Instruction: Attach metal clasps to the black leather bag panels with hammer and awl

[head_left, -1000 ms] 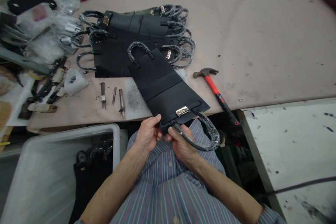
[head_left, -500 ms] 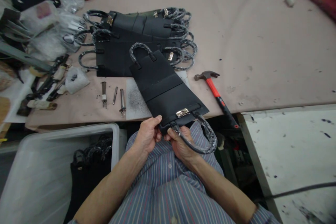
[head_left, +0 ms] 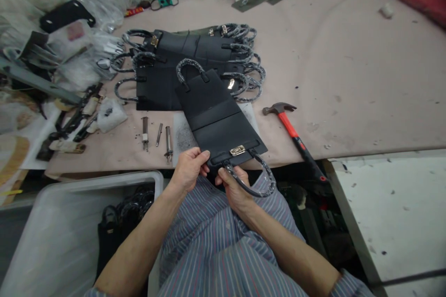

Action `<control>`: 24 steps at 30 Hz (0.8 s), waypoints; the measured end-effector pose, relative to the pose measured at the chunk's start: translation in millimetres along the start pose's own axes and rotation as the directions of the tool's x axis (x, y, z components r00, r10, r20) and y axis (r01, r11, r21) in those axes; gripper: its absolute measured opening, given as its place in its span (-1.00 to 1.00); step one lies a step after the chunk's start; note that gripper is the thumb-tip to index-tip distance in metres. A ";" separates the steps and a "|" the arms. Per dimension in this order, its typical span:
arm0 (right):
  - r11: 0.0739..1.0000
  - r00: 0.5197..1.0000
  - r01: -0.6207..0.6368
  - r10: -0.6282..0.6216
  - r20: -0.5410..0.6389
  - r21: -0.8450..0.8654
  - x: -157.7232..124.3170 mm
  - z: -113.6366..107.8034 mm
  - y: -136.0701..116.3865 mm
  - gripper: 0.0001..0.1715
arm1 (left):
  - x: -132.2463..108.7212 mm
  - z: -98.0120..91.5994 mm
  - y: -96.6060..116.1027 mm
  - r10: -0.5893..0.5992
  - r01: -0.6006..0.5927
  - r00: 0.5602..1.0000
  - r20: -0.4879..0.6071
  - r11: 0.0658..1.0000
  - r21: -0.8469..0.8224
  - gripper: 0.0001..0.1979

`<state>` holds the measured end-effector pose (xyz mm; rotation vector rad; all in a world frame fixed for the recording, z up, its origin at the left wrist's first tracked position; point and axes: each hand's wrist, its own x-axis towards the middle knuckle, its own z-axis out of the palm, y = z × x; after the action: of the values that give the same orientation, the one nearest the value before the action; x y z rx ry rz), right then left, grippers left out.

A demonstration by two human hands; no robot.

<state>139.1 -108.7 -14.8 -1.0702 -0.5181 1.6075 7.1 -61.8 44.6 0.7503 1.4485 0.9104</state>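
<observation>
Our left hand (head_left: pixel 188 169) and right hand (head_left: pixel 235 184) grasp the bag (head_left: pixel 218 111) beside its clasp (head_left: pixel 237 150); a slipped grip could drop it past the table edge (head_left: pixel 365 154).

Black leather handbag (head_left: pixel 216 118), flattened, silver clasp (head_left: pixel 237 150), two plastic-wrapped handles (head_left: pixel 252 182).

A pink-covered workbench (head_left: pixel 348 65) carries stacked black handbags (head_left: pixel 163 86), a red-handled claw hammer (head_left: pixel 289 123), and metal punches (head_left: pixel 145 133).

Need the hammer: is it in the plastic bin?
No, the red-handled hammer lies on the pink-covered workbench, outside the plastic bin.
</observation>
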 end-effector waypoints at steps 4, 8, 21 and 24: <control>1.000 0.999 0.028 -0.027 -0.021 0.012 12.0 14.1 -3.9 -0.57 | 11.1 -4.5 11.7 0.235 -0.230 0.972 -0.022 0.964 0.135 -0.70; 0.997 1.000 0.015 -0.013 -0.022 0.071 22.4 33.0 -12.4 -0.56 | 26.6 -12.3 22.8 0.294 -0.289 0.956 0.002 0.938 0.190 -0.72; 0.987 0.991 -0.135 0.133 0.032 0.089 19.7 39.3 -3.0 -0.55 | 65.1 -28.0 15.2 0.057 -0.048 0.998 -0.034 0.974 0.220 -0.65; 0.974 0.983 -0.183 0.177 0.055 0.135 19.0 42.4 -5.0 -0.53 | 64.9 -28.2 14.1 0.063 -0.059 0.998 -0.013 0.976 0.210 -0.65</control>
<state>105.8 -81.3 3.2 -1.0021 -0.3374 1.8010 -27.3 -1.5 24.9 0.9490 1.5620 0.8207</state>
